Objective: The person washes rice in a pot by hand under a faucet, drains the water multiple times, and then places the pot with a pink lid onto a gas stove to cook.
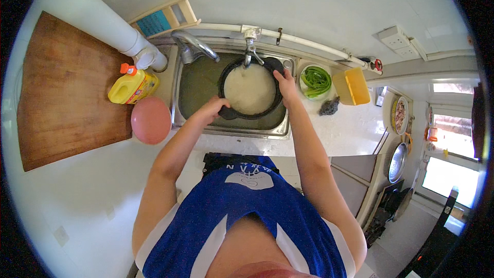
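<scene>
A black two-handled pot [222,81] is held over the stainless-steel sink [290,96], beneath the wall tap [250,51]. Cloudy whitish liquid [250,88] fills much of its inside; whether anything lies under the surface cannot be made out. My left hand [211,109] grips the pot's near-left handle. At the far right, my right hand [286,85] grasps the opposite handle. Greenish-grey water [197,79] stands in the sink around the pot. Whether the pot's base touches the sink floor is hidden.
Left of the sink stand a yellow detergent bottle [133,87] and a pink bowl [151,120]. A second curved faucet [197,44] reaches over the basin. On the right counter are a plate of green vegetables [316,82], a steel-wool scrubber [329,106] and a yellow plastic container [352,87].
</scene>
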Available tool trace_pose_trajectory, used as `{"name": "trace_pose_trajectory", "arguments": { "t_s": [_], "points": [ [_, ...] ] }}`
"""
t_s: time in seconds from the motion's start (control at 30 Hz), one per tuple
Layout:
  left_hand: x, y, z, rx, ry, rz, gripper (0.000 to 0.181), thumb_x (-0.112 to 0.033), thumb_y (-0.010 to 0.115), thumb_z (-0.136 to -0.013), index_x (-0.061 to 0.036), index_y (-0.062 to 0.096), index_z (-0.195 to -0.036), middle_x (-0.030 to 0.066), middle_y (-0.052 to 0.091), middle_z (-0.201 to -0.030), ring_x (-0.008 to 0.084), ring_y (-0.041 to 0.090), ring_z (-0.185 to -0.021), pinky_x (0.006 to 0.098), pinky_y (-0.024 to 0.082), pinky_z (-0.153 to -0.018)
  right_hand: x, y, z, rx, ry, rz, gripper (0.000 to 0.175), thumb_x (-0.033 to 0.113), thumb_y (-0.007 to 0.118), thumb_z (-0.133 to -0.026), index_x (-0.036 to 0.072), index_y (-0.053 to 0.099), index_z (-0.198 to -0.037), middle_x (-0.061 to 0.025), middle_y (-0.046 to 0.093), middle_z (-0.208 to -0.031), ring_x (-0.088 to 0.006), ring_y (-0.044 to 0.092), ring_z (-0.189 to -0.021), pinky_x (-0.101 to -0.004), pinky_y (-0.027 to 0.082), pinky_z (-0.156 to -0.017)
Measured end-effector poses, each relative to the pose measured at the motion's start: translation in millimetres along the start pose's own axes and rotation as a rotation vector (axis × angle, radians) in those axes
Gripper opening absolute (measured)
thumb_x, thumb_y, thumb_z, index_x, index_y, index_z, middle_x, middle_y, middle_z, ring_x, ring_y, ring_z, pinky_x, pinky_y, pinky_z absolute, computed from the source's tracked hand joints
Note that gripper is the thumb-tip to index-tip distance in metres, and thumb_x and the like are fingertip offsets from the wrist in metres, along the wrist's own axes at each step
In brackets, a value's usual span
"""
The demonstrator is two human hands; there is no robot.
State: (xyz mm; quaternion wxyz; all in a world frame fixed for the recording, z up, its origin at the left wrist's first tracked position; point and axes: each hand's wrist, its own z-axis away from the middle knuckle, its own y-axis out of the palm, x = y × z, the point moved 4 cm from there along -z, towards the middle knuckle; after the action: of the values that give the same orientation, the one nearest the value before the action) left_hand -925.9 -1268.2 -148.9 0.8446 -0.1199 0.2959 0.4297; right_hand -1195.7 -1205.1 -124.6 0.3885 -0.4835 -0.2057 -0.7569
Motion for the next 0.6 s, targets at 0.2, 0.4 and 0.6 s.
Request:
{"name": "trace_pose_trajectory", "arguments": {
  "t_s": [0.2,0.4,0.6],
  "points": [
    [-0.8,-27.7,-20.0,0.167,-0.027,-0.106,0.034,-0.02,0.058,-0.063,-0.0051,0.054,-0.093,0.0036,0.053,-0.078,0.0122,0.047,-0.061,0.0262,0.03,-0.047,-9.3,4.7,22.9,-0.022,-0.067,-0.076,0.032,0.007,0.057,-0.081,0.0,0.047,-0.111,-0.011,0.057,-0.102,-0.0206,0.051,-0.093,-0.0307,0.038,-0.084],
    [-29.4,-0.1,-12.1,0.085,0.081,-0.25,0.029,-0.022,0.059,-0.06,-0.0078,0.058,-0.086,0.0055,0.055,-0.079,0.0165,0.048,-0.068,0.0316,0.034,-0.052,-17.1,-16.4,6.6,-0.16,-0.16,0.051,0.026,0.0,0.054,-0.079,0.001,0.05,-0.106,-0.0076,0.06,-0.098,-0.0187,0.054,-0.087,-0.0297,0.042,-0.078],
    [-36.7,-25.5,4.1,0.068,0.024,-0.258,0.026,-0.019,0.058,-0.061,-0.0049,0.056,-0.082,0.0034,0.05,-0.068,0.0125,0.044,-0.054,0.0282,0.029,-0.043,-24.1,-5.2,29.6,-0.015,-0.109,0.061,0.035,-0.004,0.055,-0.072,-0.002,0.052,-0.107,-0.0104,0.061,-0.098,-0.0201,0.056,-0.086,-0.0289,0.042,-0.079]
  ]
}}
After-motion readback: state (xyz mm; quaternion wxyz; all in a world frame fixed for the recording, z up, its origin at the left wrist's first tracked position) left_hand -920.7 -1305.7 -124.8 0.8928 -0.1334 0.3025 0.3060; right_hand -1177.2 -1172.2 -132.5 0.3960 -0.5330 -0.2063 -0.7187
